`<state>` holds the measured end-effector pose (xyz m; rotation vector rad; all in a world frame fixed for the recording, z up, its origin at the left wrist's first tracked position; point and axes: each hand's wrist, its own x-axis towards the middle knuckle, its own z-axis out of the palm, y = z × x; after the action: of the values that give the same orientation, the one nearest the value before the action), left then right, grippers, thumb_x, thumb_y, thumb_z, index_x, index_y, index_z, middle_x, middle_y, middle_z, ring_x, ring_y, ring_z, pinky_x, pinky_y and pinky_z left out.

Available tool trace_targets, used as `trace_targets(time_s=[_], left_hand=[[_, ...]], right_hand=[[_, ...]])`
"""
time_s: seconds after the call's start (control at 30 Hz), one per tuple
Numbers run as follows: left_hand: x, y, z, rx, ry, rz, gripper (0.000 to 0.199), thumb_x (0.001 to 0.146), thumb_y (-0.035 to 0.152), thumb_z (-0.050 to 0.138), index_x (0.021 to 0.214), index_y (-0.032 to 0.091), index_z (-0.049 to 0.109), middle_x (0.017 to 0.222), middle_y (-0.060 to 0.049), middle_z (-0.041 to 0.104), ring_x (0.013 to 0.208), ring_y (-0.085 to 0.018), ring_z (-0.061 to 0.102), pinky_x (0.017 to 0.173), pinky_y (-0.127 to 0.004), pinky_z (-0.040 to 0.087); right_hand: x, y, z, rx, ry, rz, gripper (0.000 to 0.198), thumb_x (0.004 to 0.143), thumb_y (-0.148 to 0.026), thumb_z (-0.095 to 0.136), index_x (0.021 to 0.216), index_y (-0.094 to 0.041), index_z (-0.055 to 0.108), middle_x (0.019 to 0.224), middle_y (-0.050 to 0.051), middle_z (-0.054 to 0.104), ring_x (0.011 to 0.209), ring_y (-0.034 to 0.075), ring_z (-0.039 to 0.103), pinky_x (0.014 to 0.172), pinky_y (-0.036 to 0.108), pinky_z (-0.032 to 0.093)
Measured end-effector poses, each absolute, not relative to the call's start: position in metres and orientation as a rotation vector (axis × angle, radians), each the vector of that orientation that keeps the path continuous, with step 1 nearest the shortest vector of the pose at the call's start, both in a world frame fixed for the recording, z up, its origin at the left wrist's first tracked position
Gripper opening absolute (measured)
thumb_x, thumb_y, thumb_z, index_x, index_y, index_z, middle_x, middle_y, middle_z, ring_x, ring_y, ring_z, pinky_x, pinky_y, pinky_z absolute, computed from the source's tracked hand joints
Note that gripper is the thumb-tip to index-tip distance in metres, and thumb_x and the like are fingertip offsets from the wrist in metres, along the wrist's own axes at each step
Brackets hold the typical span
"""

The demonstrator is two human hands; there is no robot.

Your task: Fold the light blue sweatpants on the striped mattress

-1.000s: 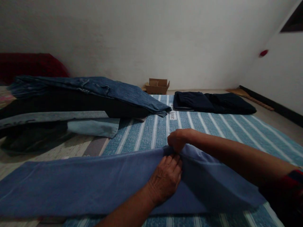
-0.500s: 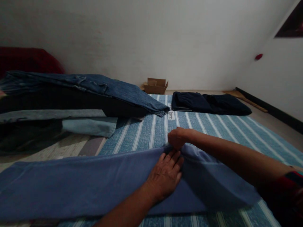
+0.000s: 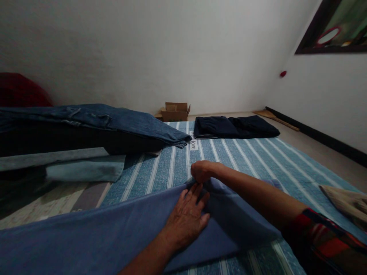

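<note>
A long pair of blue trousers (image 3: 114, 225), folded lengthwise, lies across the striped bed in front of me. My left hand (image 3: 187, 214) is spread flat on the cloth near its far edge, fingers pointing away. Just beyond those fingertips, my right hand (image 3: 202, 171) is closed in a pinch on the trousers' far edge. The fabric to its right is lifted and rumpled beneath my forearm.
Jeans and other trousers (image 3: 114, 122) are piled at the left. A folded dark navy garment (image 3: 235, 127) lies at the far side of the striped sheet (image 3: 160, 168). A cardboard box (image 3: 175, 112) stands by the wall. A tan item (image 3: 344, 202) is at the right.
My view has turned to the right, bringing more of the window and a tan item into sight. Both hands stay at nearly the same place on the trousers; the left fingers are more spread.
</note>
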<state>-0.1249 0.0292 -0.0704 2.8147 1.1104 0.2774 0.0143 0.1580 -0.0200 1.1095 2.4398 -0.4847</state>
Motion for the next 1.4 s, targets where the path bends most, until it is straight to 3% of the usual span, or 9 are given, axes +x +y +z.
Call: trace_targets(time_s=[0.13, 0.3, 0.4, 0.53, 0.7, 0.9, 1.0, 1.27, 1.4], left_hand=[[-0.124, 0.034, -0.069, 2.821, 1.123, 0.285, 0.053, 0.083, 0.031, 0.052, 0.134, 0.026, 0.041, 0.147, -0.009, 0.031, 0.131, -0.030, 0.032, 0.105, -0.052, 0.027], [-0.123, 0.045, -0.056, 2.822, 1.070, 0.215, 0.056, 0.081, 0.032, 0.053, 0.134, 0.024, 0.040, 0.143, -0.010, 0.038, 0.130, -0.030, 0.035, 0.103, -0.049, 0.032], [-0.118, 0.052, -0.045, 2.782, 1.083, 0.223, 0.050, 0.081, 0.032, 0.053, 0.128, 0.018, 0.046, 0.131, -0.012, 0.051, 0.120, -0.028, 0.046, 0.098, -0.046, 0.039], [-0.101, 0.057, -0.039, 2.811, 1.140, 0.520, 0.028, 0.087, 0.026, 0.042, 0.110, 0.017, 0.054, 0.110, -0.011, 0.063, 0.103, -0.026, 0.058, 0.090, -0.043, 0.047], [-0.082, 0.060, -0.054, 2.929, 1.154, 0.610, 0.029, 0.088, 0.021, 0.040, 0.114, 0.017, 0.053, 0.122, -0.012, 0.057, 0.115, -0.025, 0.052, 0.098, -0.043, 0.043], [-0.084, 0.060, -0.071, 2.906, 1.251, 0.432, 0.041, 0.091, 0.027, 0.039, 0.129, 0.011, 0.044, 0.137, -0.016, 0.046, 0.128, -0.026, 0.041, 0.103, -0.044, 0.038], [-0.085, 0.059, -0.070, 2.888, 1.264, 0.359, 0.044, 0.092, 0.029, 0.038, 0.133, 0.012, 0.041, 0.141, -0.015, 0.042, 0.131, -0.024, 0.037, 0.104, -0.043, 0.036], [-0.084, 0.057, -0.077, 2.891, 1.297, 0.336, 0.046, 0.091, 0.031, 0.039, 0.133, 0.013, 0.043, 0.143, -0.014, 0.039, 0.133, -0.024, 0.034, 0.105, -0.043, 0.035], [-0.083, 0.054, -0.078, 2.909, 1.305, 0.336, 0.046, 0.091, 0.030, 0.041, 0.132, 0.012, 0.045, 0.143, -0.014, 0.039, 0.133, -0.024, 0.034, 0.106, -0.042, 0.035]], right_hand=[[0.021, 0.135, -0.014, 1.387, 2.533, -0.398, 0.027, 0.068, -0.024, 0.063, 0.092, -0.014, 0.068, 0.091, 0.012, 0.069, 0.083, 0.025, 0.064, 0.062, 0.027, 0.047], [0.048, 0.091, -0.013, 1.756, 2.709, -0.246, 0.040, 0.078, -0.020, 0.052, 0.118, -0.019, 0.055, 0.108, 0.007, 0.064, 0.105, 0.021, 0.055, 0.080, 0.027, 0.044], [0.080, 0.068, -0.015, 1.973, 2.714, -0.182, 0.038, 0.082, -0.022, 0.049, 0.119, -0.018, 0.054, 0.110, 0.007, 0.062, 0.106, 0.021, 0.052, 0.086, 0.027, 0.041], [0.126, 0.041, -0.018, 2.304, 2.565, -0.088, 0.031, 0.085, -0.023, 0.048, 0.112, -0.014, 0.057, 0.108, 0.012, 0.061, 0.104, 0.025, 0.052, 0.088, 0.033, 0.041], [0.155, 0.007, -0.039, 2.472, 2.463, 0.118, 0.032, 0.089, -0.026, 0.042, 0.114, -0.014, 0.057, 0.118, 0.013, 0.058, 0.113, 0.025, 0.049, 0.096, 0.035, 0.036], [0.167, -0.008, -0.079, 2.423, 2.258, 0.130, 0.070, 0.090, -0.056, 0.032, 0.137, -0.003, 0.038, 0.143, 0.022, 0.034, 0.135, 0.034, 0.023, 0.108, 0.048, 0.019], [0.169, -0.008, -0.085, 2.438, 2.229, 0.116, 0.077, 0.089, -0.061, 0.026, 0.139, -0.003, 0.035, 0.145, 0.022, 0.029, 0.137, 0.034, 0.017, 0.109, 0.048, 0.017], [0.169, -0.011, -0.095, 2.456, 2.275, 0.407, 0.074, 0.088, -0.059, 0.035, 0.133, 0.000, 0.043, 0.140, 0.026, 0.036, 0.134, 0.037, 0.023, 0.108, 0.050, 0.021], [0.171, -0.018, -0.099, 2.402, 2.371, 0.609, 0.058, 0.091, -0.045, 0.039, 0.129, -0.003, 0.047, 0.139, 0.023, 0.040, 0.134, 0.034, 0.026, 0.107, 0.049, 0.025]])
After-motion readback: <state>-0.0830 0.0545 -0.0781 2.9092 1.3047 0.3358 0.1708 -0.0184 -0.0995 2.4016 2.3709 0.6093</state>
